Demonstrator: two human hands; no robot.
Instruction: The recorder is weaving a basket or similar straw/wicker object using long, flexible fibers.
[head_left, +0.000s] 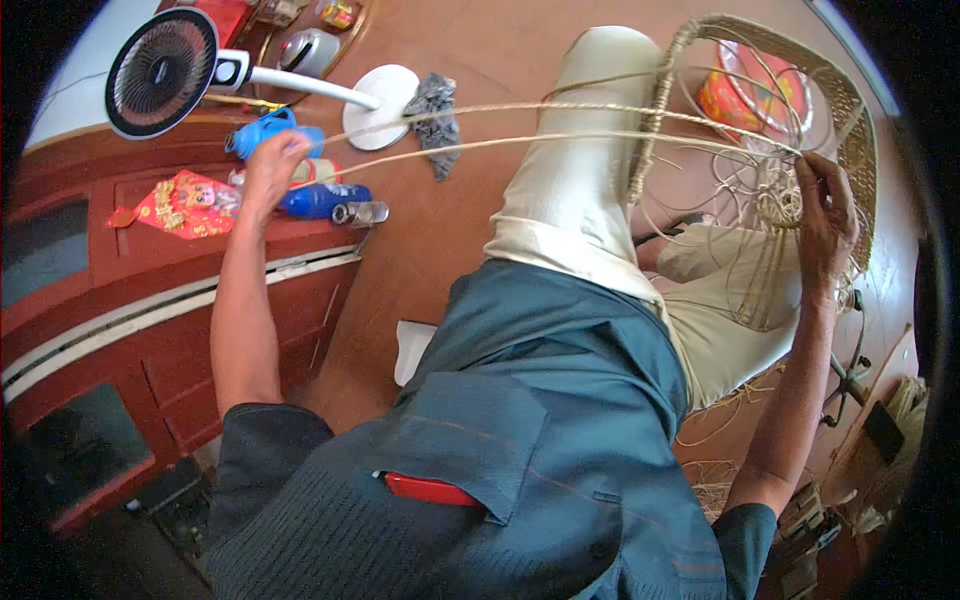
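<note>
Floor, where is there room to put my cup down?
Bare floor lies between the fan base and the outstretched leg. Left of the fan base, bottles crowd together. Right of the leg, the basket frame and loose strands fill everything.

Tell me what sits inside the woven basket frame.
Inside the basket frame, loose cane strands cross. The right hand grips them at a small woven knot. Through the gaps, a red and orange package shows behind it. The strands cover its lower part.

rattan strands (520,125) | long, pale, taut | woven basket frame (770,130) | unfinished, on lap
</note>
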